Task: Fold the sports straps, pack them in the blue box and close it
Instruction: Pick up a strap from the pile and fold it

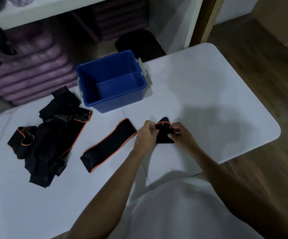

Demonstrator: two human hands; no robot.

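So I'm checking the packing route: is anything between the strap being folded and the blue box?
Nothing visible blocks it. Both hands, left and right, hold the strap over bare table. The blue box stands open and looks empty, and the strap pile lies off to the left.

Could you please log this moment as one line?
both hands fold strap | blue box open, empty | pile waiting
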